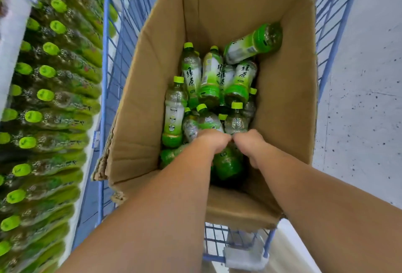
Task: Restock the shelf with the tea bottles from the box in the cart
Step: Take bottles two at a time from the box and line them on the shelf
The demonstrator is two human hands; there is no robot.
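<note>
Left hand [212, 142] and right hand [250, 145] touch inside the cardboard box [148, 76], over green tea bottles [241, 79] (fingers hidden beneath the knuckles); neither grip can be told.

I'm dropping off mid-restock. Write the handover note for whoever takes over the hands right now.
Left hand: down in the box, knuckles up, fingers hidden among the bottles; grip unclear.
Right hand: close beside it, same pose; grip unclear.
Things: the box sits in the blue cart; many tea bottles lie loose inside.
Done: the shelf on the left holds rows of bottles.
Left: lift the bottles out and shelve them until the box is empty.
</note>
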